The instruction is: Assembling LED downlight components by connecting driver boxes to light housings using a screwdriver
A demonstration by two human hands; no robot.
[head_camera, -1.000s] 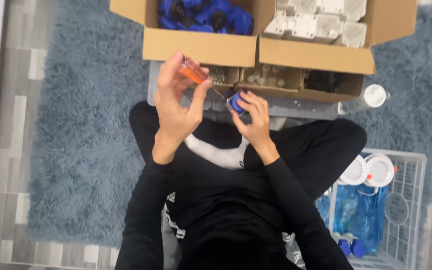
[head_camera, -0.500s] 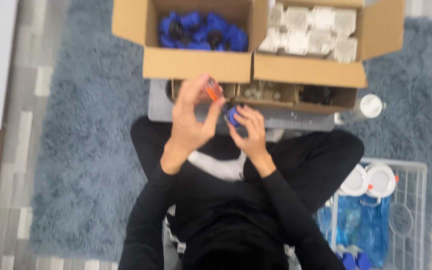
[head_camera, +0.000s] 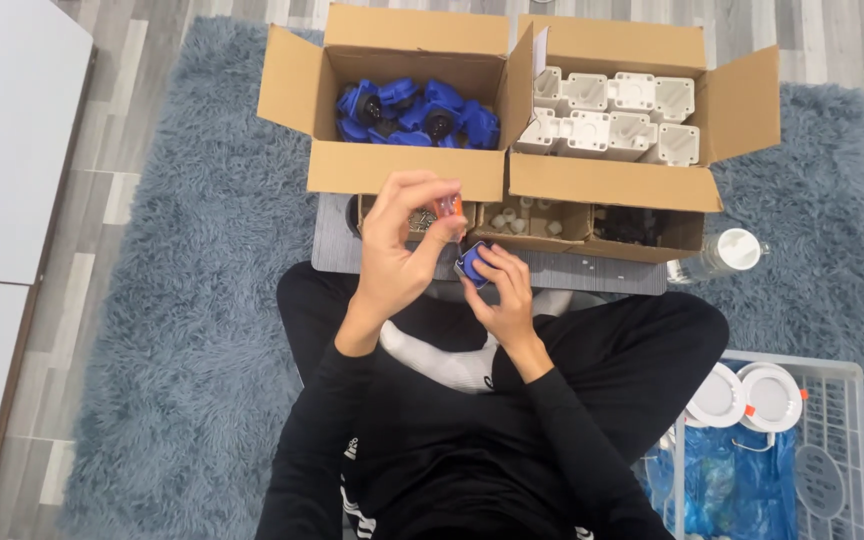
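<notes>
Left hand (head_camera: 402,255): closed on an orange-handled screwdriver (head_camera: 447,208);
Right hand (head_camera: 500,290): gripping a small blue part (head_camera: 472,265);
Progress: many blue parts (head_camera: 417,110) are left in the box

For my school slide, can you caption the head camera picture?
Seated person's left hand holds an orange-handled tool above a blue part in the right hand.
</notes>
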